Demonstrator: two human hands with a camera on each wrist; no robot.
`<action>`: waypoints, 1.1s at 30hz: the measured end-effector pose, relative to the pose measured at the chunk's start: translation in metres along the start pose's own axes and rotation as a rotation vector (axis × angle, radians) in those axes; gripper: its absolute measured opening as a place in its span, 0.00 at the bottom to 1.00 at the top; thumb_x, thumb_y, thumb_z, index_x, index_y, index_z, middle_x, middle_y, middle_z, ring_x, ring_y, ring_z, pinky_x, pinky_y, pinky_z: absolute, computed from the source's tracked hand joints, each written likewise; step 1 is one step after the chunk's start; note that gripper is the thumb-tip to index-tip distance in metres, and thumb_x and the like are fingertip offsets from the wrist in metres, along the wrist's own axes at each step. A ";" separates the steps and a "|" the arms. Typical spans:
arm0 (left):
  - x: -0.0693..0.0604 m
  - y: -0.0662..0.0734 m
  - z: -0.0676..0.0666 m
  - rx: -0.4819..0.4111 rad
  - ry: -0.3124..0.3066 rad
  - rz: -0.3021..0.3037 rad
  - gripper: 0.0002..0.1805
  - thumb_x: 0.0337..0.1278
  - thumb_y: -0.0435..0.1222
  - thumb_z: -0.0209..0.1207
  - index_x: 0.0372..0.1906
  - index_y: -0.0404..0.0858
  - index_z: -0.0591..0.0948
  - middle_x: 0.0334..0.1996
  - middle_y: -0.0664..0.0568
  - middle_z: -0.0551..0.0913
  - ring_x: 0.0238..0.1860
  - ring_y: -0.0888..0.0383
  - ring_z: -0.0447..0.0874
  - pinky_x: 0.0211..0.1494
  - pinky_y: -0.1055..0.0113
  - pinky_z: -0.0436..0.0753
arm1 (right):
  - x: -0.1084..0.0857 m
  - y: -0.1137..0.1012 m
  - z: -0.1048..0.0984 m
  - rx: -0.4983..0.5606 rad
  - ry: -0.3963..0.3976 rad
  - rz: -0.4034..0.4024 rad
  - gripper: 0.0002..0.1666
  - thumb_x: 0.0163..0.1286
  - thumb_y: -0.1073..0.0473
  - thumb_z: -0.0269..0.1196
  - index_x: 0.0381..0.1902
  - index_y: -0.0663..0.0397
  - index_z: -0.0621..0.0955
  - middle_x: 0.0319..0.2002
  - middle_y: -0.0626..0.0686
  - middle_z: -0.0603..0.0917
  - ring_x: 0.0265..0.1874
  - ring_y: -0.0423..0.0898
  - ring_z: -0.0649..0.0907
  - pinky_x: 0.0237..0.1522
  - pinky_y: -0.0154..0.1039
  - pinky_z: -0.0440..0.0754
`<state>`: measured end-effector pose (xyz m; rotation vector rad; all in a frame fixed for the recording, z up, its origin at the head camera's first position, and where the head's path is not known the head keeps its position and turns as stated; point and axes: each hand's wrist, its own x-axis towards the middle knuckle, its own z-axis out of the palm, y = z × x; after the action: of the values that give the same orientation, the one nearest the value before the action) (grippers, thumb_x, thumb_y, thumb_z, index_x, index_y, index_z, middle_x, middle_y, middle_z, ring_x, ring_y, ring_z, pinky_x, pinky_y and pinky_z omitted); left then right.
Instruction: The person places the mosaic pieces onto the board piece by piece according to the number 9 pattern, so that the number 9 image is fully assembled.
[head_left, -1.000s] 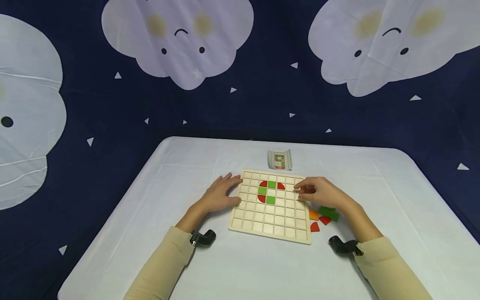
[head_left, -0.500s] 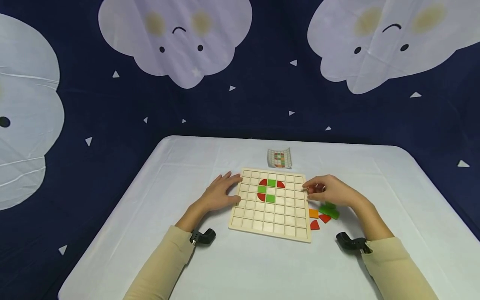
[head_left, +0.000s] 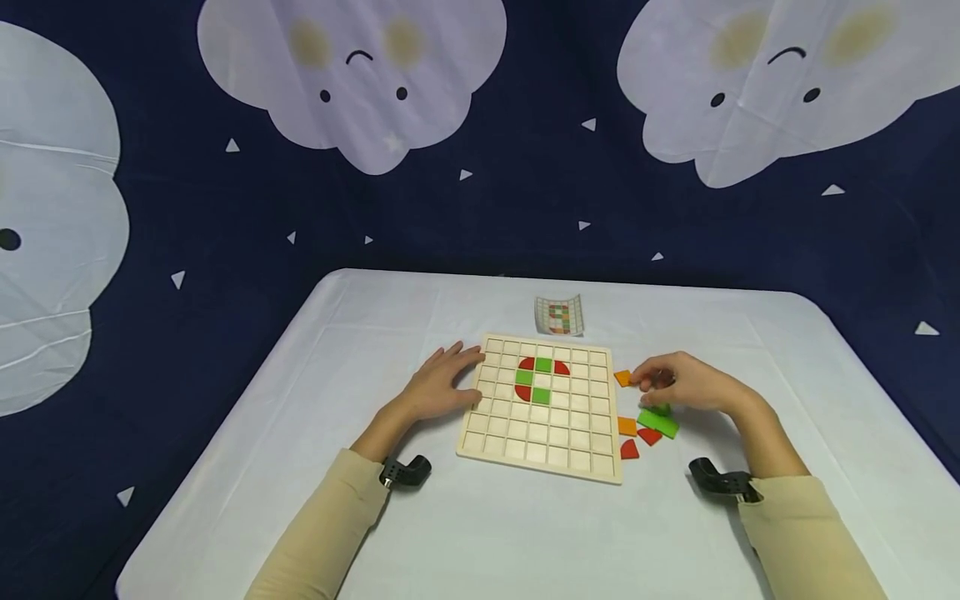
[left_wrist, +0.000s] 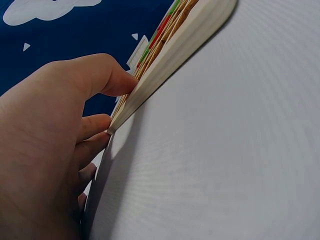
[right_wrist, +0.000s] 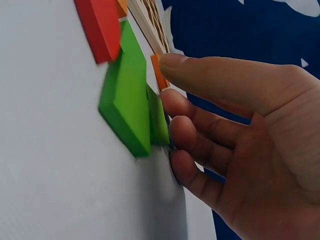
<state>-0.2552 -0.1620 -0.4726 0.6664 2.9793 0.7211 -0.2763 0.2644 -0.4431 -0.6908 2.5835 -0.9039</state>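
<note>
My left hand [head_left: 435, 387] rests against the left edge of a wooden grid board [head_left: 517, 425], thumb and fingertips touching its rim. On the board sit red quarter-round pieces [head_left: 562, 367] and green squares [head_left: 543, 365]. My right hand [head_left: 690, 379] hovers right of the board with loosely bent fingers. In the right wrist view its thumb and fingers are apart, with nothing visibly held. Just beyond its fingertips is an orange piece [head_left: 623, 378]. Green pieces [right_wrist: 127, 95] lie beside the hand.
A small pattern card [head_left: 558, 317] lies behind the board. Another orange piece [head_left: 627, 427] and two red pieces [head_left: 649, 436] lie along the board's right side. White cloth covers the table [head_left: 405, 542]; a dark blue cloud-print backdrop [head_left: 525, 225] hangs behind.
My right hand has moved right, off the board's right edge, toward the loose pieces. An orange piece now shows left of its fingertips. My left hand has stayed at the board.
</note>
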 end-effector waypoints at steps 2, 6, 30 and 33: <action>0.000 0.000 0.000 0.002 -0.003 0.000 0.38 0.51 0.52 0.60 0.70 0.47 0.68 0.71 0.59 0.61 0.74 0.56 0.46 0.74 0.61 0.41 | -0.002 0.003 -0.002 0.001 0.003 0.005 0.20 0.55 0.55 0.72 0.47 0.51 0.83 0.37 0.50 0.80 0.34 0.49 0.76 0.34 0.38 0.77; 0.000 -0.001 0.000 0.002 -0.001 0.004 0.38 0.51 0.52 0.60 0.70 0.47 0.68 0.71 0.60 0.61 0.74 0.56 0.46 0.74 0.62 0.41 | -0.007 0.008 -0.005 0.008 0.004 0.004 0.22 0.54 0.55 0.73 0.47 0.51 0.83 0.38 0.51 0.79 0.33 0.49 0.75 0.32 0.37 0.75; 0.000 0.000 0.000 0.010 0.006 0.007 0.38 0.50 0.53 0.60 0.69 0.48 0.69 0.71 0.60 0.61 0.74 0.57 0.46 0.74 0.63 0.41 | -0.015 0.015 -0.011 0.043 -0.037 0.009 0.24 0.51 0.54 0.75 0.47 0.53 0.81 0.35 0.52 0.78 0.32 0.48 0.75 0.31 0.36 0.75; 0.000 0.000 0.000 0.011 0.007 0.008 0.38 0.50 0.53 0.60 0.69 0.48 0.69 0.71 0.59 0.61 0.74 0.57 0.46 0.74 0.63 0.41 | -0.016 0.016 -0.011 0.042 -0.059 -0.002 0.24 0.52 0.56 0.74 0.47 0.53 0.81 0.35 0.52 0.78 0.32 0.49 0.75 0.31 0.36 0.74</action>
<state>-0.2552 -0.1622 -0.4732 0.6788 2.9902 0.7095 -0.2735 0.2890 -0.4428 -0.6977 2.5057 -0.9210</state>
